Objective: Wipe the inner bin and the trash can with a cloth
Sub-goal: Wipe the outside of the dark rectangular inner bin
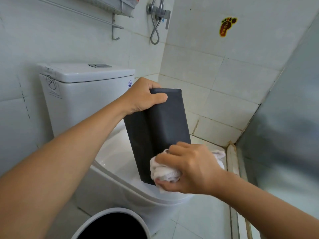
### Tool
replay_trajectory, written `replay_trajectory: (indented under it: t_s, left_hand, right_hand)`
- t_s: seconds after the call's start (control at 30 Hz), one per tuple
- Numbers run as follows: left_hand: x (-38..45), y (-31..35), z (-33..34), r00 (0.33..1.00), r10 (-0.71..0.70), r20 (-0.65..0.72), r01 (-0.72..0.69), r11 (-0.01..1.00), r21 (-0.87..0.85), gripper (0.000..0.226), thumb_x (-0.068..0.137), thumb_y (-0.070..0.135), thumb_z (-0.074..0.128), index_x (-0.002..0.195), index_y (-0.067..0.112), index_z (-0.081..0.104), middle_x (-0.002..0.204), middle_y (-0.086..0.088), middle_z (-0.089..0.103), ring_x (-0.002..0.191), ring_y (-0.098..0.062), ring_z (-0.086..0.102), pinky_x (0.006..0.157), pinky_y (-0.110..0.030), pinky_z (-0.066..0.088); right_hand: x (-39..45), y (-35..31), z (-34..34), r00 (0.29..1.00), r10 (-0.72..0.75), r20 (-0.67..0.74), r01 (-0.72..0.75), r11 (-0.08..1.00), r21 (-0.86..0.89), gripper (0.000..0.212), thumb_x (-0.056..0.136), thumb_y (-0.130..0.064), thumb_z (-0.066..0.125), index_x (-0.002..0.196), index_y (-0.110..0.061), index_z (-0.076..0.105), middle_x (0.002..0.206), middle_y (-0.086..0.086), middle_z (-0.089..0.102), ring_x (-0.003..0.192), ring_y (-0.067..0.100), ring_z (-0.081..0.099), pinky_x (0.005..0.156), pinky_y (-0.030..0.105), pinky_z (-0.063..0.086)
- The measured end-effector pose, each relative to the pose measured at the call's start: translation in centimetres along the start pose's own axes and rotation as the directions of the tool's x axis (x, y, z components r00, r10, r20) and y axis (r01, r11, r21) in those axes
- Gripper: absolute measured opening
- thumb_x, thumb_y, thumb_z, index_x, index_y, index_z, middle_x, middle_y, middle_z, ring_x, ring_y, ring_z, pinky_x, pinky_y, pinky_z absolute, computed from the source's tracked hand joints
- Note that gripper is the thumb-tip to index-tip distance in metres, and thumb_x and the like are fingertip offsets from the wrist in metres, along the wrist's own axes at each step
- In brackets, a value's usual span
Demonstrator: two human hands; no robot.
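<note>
I see my left hand (143, 96) grasping the dark inner bin (158, 128) by its upper end, long axis near upright, tipped slightly, over the closed white toilet (117, 163). My right hand (189, 169) clutches a white cloth (164, 171) against its lower end. The white trash can (110, 216) stands below on the tiled bathroom floor.

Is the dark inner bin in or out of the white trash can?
Out. The left hand holds the inner bin over the toilet; the trash can stands apart on the floor.
</note>
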State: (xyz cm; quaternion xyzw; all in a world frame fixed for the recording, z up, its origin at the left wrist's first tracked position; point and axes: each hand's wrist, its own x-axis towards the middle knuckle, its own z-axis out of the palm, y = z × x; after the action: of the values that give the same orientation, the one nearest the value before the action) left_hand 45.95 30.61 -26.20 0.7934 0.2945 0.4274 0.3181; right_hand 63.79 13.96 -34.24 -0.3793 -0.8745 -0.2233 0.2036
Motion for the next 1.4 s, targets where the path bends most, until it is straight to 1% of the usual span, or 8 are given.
replay_trajectory:
  t_s: [0.1,0.27,0.37,0.47,0.73,0.9,1.1,1.4]
  left_hand:
    - [0.1,-0.6,-0.4,1.000,-0.020,-0.022,0.020,1.000,-0.006,0.035,0.079,0.023,0.069,0.079,-0.012,0.062,0.070,-0.009,0.051,0.064,-0.015,0.048,0.061,-0.027,0.036]
    - [0.1,-1.4,-0.8,0.998,-0.026,-0.054,0.026,1.000,0.002,0.040,0.077,0.027,0.068,0.083,-0.012,0.063,0.071,-0.017,0.054,0.066,-0.016,0.050,0.063,-0.030,0.040]
    - [0.0,-1.7,-0.8,0.997,0.002,-0.079,-0.001,1.000,0.012,0.039,0.079,0.026,0.067,0.084,-0.013,0.065,0.078,-0.030,0.058,0.068,-0.017,0.051,0.064,-0.029,0.040]
    - [0.1,-2.2,-1.1,0.996,-0.011,-0.093,0.010,1.000,-0.010,0.029,0.082,0.023,0.069,0.081,-0.006,0.070,0.069,-0.016,0.061,0.064,-0.011,0.053,0.061,-0.023,0.042]
    - [-0.1,-3.0,-1.8,0.996,-0.034,-0.083,0.034,0.999,-0.001,0.020,0.088,0.020,0.073,0.083,0.001,0.071,0.072,-0.001,0.064,0.065,-0.007,0.057,0.062,-0.021,0.046]
    - [-0.6,-2.3,-3.0,1.000,0.009,-0.010,-0.006,0.971,0.239,0.023,0.088,0.040,0.067,0.109,0.033,0.072,0.092,0.014,0.071,0.088,-0.006,0.067,0.081,-0.029,0.052]
    - [-0.5,0.8,-1.2,0.989,0.136,0.051,-0.131,0.676,0.725,0.055,0.088,0.063,0.060,0.141,0.054,0.049,0.124,0.016,0.065,0.116,-0.019,0.059,0.092,-0.035,0.043]
    - [-0.2,-1.4,-1.4,0.998,0.046,0.037,-0.059,0.687,0.725,0.075,0.078,0.082,0.056,0.147,0.053,0.046,0.111,0.011,0.045,0.114,-0.014,0.045,0.093,-0.032,0.039]
  right_hand:
    - [0.1,1.4,-0.2,0.950,0.269,-0.160,-0.248,0.959,0.137,0.039,0.085,-0.058,0.071,0.115,-0.034,0.072,0.089,-0.010,0.067,0.077,0.012,0.064,0.062,0.036,0.055]
    - [2.1,4.1,0.4,0.698,0.666,-0.264,-0.610,0.746,0.269,0.040,0.081,-0.066,0.063,0.112,-0.043,0.067,0.095,-0.014,0.069,0.088,0.007,0.065,0.077,0.040,0.057]
    - [0.6,2.1,0.7,0.825,0.516,-0.231,-0.488,0.856,0.169,0.041,0.081,-0.062,0.066,0.113,-0.037,0.069,0.092,-0.010,0.069,0.082,0.016,0.066,0.069,0.040,0.056]
    - [-1.9,0.3,0.9,0.934,0.338,-0.115,-0.319,0.935,0.152,0.040,0.082,-0.058,0.072,0.113,-0.033,0.069,0.088,-0.011,0.067,0.075,0.014,0.064,0.060,0.039,0.055]
    - [1.2,4.0,0.9,0.659,0.739,-0.136,-0.672,0.661,0.334,0.029,0.083,-0.062,0.069,0.103,-0.042,0.068,0.091,-0.020,0.072,0.088,0.003,0.067,0.078,0.037,0.058]
    - [0.9,2.8,1.1,0.690,0.706,-0.160,-0.649,0.701,0.295,0.039,0.078,-0.069,0.059,0.105,-0.042,0.068,0.089,-0.022,0.070,0.085,0.002,0.065,0.075,0.033,0.056]
    - [0.1,2.6,1.7,0.677,0.711,-0.188,-0.647,0.698,0.308,0.038,0.080,-0.068,0.060,0.109,-0.043,0.064,0.088,-0.018,0.069,0.081,0.005,0.065,0.072,0.037,0.056]
    - [-1.1,1.0,2.3,0.804,0.577,-0.143,-0.531,0.805,0.265,0.033,0.083,-0.063,0.064,0.108,-0.042,0.067,0.084,-0.015,0.064,0.075,0.009,0.063,0.063,0.035,0.054]
